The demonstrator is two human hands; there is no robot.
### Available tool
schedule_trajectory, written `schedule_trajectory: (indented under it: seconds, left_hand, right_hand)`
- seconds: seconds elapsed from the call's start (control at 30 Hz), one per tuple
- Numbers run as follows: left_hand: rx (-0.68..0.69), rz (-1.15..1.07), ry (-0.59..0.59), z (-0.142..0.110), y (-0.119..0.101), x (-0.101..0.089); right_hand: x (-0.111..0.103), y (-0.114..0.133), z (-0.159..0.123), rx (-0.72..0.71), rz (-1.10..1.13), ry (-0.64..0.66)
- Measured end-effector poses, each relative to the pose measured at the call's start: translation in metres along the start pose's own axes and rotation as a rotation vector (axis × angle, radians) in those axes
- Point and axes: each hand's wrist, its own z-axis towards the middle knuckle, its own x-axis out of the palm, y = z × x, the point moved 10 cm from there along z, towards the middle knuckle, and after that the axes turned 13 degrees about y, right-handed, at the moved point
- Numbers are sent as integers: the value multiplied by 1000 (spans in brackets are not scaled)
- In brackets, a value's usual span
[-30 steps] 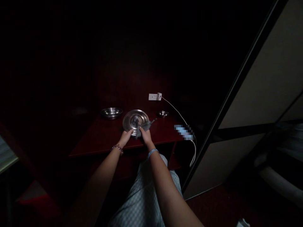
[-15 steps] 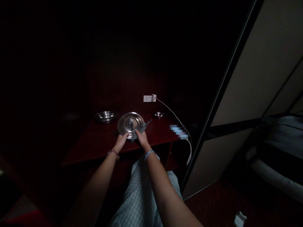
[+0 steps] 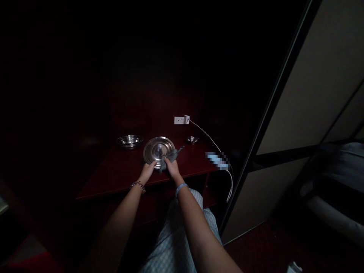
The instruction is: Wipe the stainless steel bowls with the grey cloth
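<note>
- Left of the steel lid: a hand can pass over the dark-red desk top as far as the steel bowl.
- Behind it: room runs up to the white power strip.
- Right of it: the grey cloth, small steel dish, white cable and a pixelated object block the way, then the dark door frame.
- Before it: the left hand and right hand occupy the near rim.

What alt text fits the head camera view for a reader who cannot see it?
The left hand holds a round stainless steel lid while the right hand presses a grey cloth onto it. A steel bowl and a small steel dish stand beyond it on the dark red wooden table.
</note>
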Motion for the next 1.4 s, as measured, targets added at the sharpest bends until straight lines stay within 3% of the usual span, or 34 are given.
schedule_trajectory:
  seconds: [1.4]
  left_hand:
    - [23, 19, 5, -7, -13, 1]
  right_hand:
    - [1, 5, -1, 40, -94, -6]
